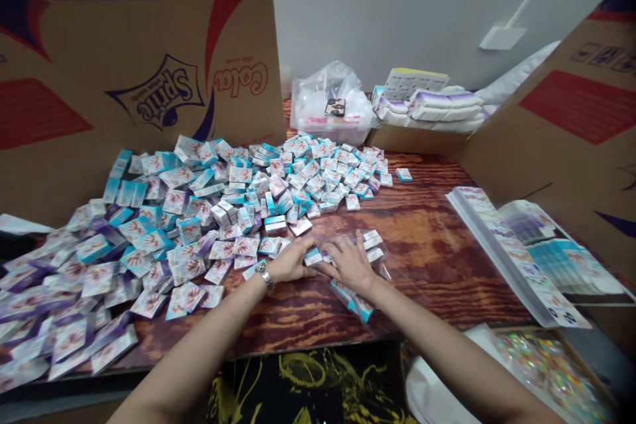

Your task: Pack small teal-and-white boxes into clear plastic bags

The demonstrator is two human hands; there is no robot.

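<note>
A big heap of small white, teal and purple boxes covers the left and middle of the wooden table. My left hand, with a metal watch on the wrist, pinches one small teal-edged box at the heap's near edge. My right hand lies flat with fingers spread on a clear plastic bag. That bag holds several of the same boxes, some under my palm and some past my fingertips.
Tall cardboard walls stand at left and right. A clear bag and stacked packets sit at the back. Printed sheets lie at right. A shiny wrapped tray is near my right forearm.
</note>
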